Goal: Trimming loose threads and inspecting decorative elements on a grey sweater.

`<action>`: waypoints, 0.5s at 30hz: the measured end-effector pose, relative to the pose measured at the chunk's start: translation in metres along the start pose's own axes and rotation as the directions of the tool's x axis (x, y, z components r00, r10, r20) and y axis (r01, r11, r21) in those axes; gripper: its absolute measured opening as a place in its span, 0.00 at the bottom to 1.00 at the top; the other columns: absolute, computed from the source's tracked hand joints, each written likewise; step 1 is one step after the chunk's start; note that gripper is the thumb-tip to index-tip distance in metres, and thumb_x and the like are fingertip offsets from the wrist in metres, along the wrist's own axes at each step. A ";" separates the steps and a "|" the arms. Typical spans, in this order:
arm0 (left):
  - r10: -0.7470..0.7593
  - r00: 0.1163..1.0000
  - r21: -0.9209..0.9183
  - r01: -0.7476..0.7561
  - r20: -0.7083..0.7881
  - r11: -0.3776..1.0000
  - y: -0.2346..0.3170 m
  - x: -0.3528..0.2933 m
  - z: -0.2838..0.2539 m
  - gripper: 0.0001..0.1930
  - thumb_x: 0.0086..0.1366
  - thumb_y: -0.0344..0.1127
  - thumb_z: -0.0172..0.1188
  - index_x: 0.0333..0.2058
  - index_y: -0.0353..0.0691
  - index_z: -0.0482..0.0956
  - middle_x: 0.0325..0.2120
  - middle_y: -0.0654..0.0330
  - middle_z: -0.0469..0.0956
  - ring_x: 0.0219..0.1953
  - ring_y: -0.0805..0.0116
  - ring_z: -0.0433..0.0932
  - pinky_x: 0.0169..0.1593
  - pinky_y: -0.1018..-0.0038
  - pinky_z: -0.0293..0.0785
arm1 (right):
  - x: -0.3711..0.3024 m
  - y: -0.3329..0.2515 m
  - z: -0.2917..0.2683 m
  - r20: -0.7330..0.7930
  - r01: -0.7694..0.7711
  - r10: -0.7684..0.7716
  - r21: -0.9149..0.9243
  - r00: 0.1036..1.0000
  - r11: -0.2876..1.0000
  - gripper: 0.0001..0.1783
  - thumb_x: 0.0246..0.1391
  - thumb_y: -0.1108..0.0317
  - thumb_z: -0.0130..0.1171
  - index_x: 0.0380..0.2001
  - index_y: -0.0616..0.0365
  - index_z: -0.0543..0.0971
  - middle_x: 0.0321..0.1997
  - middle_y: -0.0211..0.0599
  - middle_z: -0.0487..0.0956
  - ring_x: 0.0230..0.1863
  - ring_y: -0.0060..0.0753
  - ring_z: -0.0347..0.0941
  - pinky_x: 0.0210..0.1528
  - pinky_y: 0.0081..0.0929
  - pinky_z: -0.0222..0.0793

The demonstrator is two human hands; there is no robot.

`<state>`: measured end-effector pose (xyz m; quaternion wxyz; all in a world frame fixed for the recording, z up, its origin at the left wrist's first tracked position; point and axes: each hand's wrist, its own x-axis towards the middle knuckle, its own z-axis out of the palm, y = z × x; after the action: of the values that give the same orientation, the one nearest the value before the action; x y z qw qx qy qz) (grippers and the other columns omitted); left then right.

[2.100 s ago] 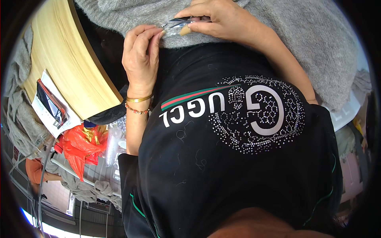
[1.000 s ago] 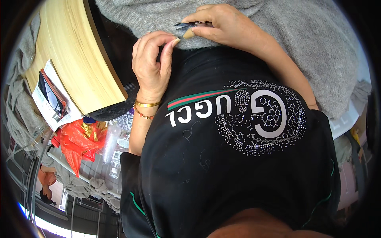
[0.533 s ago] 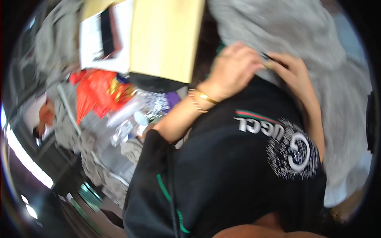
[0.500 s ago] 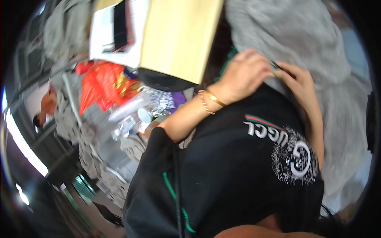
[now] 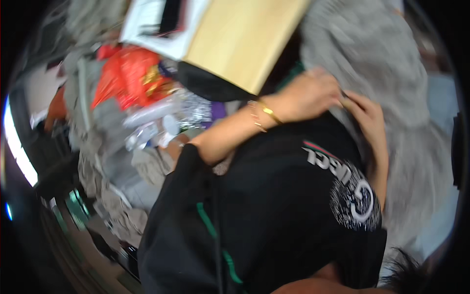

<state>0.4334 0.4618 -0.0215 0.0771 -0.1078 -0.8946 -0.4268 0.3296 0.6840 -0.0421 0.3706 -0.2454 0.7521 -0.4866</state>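
Grey knit fabric (image 5: 360,54) spreads right of the tabletop's (image 5: 240,44) near corner; at its edge your right hand (image 5: 367,115) grips a blurred dark tool (image 5: 344,93), your left hand (image 5: 311,95) bunched beside it, holding what I cannot tell; white paper (image 5: 139,22) lies by the tabletop's left edge

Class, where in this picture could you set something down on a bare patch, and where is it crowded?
The pale wooden tabletop is bare between the white paper and its right-hand edge. Below and left of it, a red bag and clear plastic items crowd together. Grey fabric fills the space beside the right hand.
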 end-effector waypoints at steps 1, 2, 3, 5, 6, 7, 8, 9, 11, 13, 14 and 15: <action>-0.006 1.000 0.011 0.006 -0.010 1.000 0.001 -0.002 -0.005 0.06 0.61 0.35 0.66 0.32 0.40 0.80 0.32 0.56 0.79 0.41 0.50 0.77 0.46 0.59 0.75 | 0.003 -0.011 0.001 0.036 -0.002 0.002 0.000 0.999 1.000 0.18 0.62 0.67 0.60 0.52 0.66 0.83 0.46 0.37 0.86 0.45 0.23 0.79 0.48 0.21 0.72; 0.002 1.000 0.033 -0.002 0.000 0.999 -0.001 -0.002 -0.011 0.06 0.61 0.34 0.66 0.32 0.39 0.80 0.32 0.56 0.80 0.40 0.50 0.78 0.46 0.58 0.75 | 0.009 -0.007 0.004 0.046 0.083 -0.083 0.003 0.996 0.997 0.18 0.63 0.66 0.61 0.52 0.66 0.83 0.46 0.37 0.86 0.45 0.22 0.78 0.47 0.22 0.73; -0.022 1.000 0.048 0.022 -0.009 0.999 0.000 -0.004 -0.013 0.06 0.62 0.33 0.66 0.34 0.39 0.80 0.33 0.56 0.81 0.39 0.49 0.78 0.47 0.59 0.75 | 0.012 0.001 0.008 0.026 0.147 -0.147 0.034 0.989 0.989 0.18 0.63 0.65 0.62 0.52 0.65 0.83 0.43 0.35 0.87 0.43 0.21 0.78 0.45 0.21 0.72; -0.096 0.992 0.010 0.095 0.088 0.995 0.001 -0.007 -0.018 0.05 0.64 0.32 0.66 0.35 0.39 0.81 0.35 0.57 0.82 0.42 0.54 0.81 0.59 0.57 0.73 | 0.015 0.008 0.012 0.028 0.175 -0.180 0.115 0.983 0.978 0.19 0.63 0.63 0.63 0.51 0.65 0.83 0.40 0.32 0.88 0.40 0.19 0.78 0.43 0.21 0.73; -0.080 0.989 0.028 0.077 0.127 0.997 0.002 -0.006 -0.020 0.05 0.64 0.32 0.66 0.36 0.39 0.81 0.36 0.58 0.82 0.42 0.55 0.82 0.64 0.56 0.70 | 0.012 0.000 0.009 0.071 0.126 -0.134 0.111 0.988 0.986 0.18 0.63 0.64 0.63 0.51 0.66 0.84 0.42 0.32 0.88 0.39 0.18 0.78 0.42 0.21 0.73; -0.091 0.988 -0.005 0.092 0.127 0.996 0.003 -0.005 -0.019 0.04 0.65 0.31 0.66 0.36 0.39 0.81 0.37 0.59 0.83 0.44 0.57 0.83 0.67 0.53 0.67 | 0.011 -0.001 0.006 0.040 0.121 -0.120 -0.025 0.992 0.992 0.18 0.63 0.66 0.63 0.52 0.62 0.84 0.42 0.34 0.88 0.39 0.19 0.78 0.42 0.20 0.73; -0.113 0.985 -0.017 0.116 0.129 0.993 0.003 -0.006 -0.020 0.03 0.65 0.30 0.66 0.36 0.38 0.82 0.37 0.59 0.83 0.45 0.59 0.84 0.70 0.50 0.63 | 0.009 0.002 0.006 0.002 0.088 -0.088 -0.021 0.996 0.996 0.18 0.63 0.66 0.63 0.52 0.62 0.84 0.42 0.34 0.88 0.39 0.19 0.78 0.42 0.20 0.73; -0.112 0.985 -0.064 0.121 0.129 0.991 0.001 -0.003 -0.019 0.02 0.65 0.29 0.66 0.36 0.38 0.82 0.38 0.59 0.84 0.47 0.60 0.84 0.69 0.50 0.63 | 0.008 0.006 0.005 -0.096 0.125 -0.115 0.107 0.989 0.986 0.18 0.60 0.61 0.65 0.50 0.61 0.85 0.40 0.37 0.88 0.37 0.23 0.80 0.41 0.25 0.75; -0.085 0.992 -0.050 0.090 0.088 0.995 -0.001 -0.001 -0.016 0.03 0.64 0.29 0.67 0.34 0.39 0.82 0.35 0.60 0.84 0.46 0.62 0.85 0.67 0.52 0.64 | -0.002 -0.011 -0.008 -0.149 0.054 0.020 0.478 0.989 0.877 0.15 0.61 0.68 0.67 0.46 0.68 0.84 0.31 0.30 0.84 0.27 0.18 0.74 0.30 0.19 0.67; -0.055 0.995 -0.024 0.057 0.080 0.998 0.003 0.006 -0.014 0.04 0.63 0.30 0.68 0.33 0.39 0.81 0.34 0.61 0.84 0.45 0.63 0.85 0.65 0.55 0.68 | -0.010 -0.023 -0.028 -0.218 0.063 0.049 0.480 0.975 0.875 0.14 0.62 0.69 0.66 0.47 0.67 0.84 0.31 0.24 0.81 0.28 0.12 0.70 0.29 0.14 0.63; -0.009 0.997 0.112 0.001 0.071 0.994 0.009 0.010 -0.014 0.05 0.62 0.31 0.70 0.32 0.40 0.81 0.33 0.62 0.84 0.43 0.64 0.84 0.58 0.60 0.70 | -0.015 -0.028 -0.038 -0.270 0.077 0.063 0.480 0.961 0.874 0.14 0.63 0.70 0.66 0.48 0.67 0.84 0.31 0.18 0.79 0.29 0.05 0.66 0.29 0.09 0.58; 0.038 0.997 0.248 -0.054 0.069 0.967 0.014 0.015 -0.013 0.06 0.61 0.32 0.71 0.30 0.41 0.81 0.32 0.64 0.83 0.40 0.65 0.84 0.52 0.65 0.72 | -0.023 -0.036 -0.051 -0.244 0.037 0.091 0.477 0.966 0.878 0.14 0.63 0.69 0.66 0.48 0.66 0.84 0.30 0.18 0.79 0.29 0.06 0.67 0.28 0.09 0.59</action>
<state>0.4231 0.4623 0.0002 0.0716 -0.1315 -0.9403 -0.3056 0.3029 0.7137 0.0112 0.3251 -0.0702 0.6541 -0.6794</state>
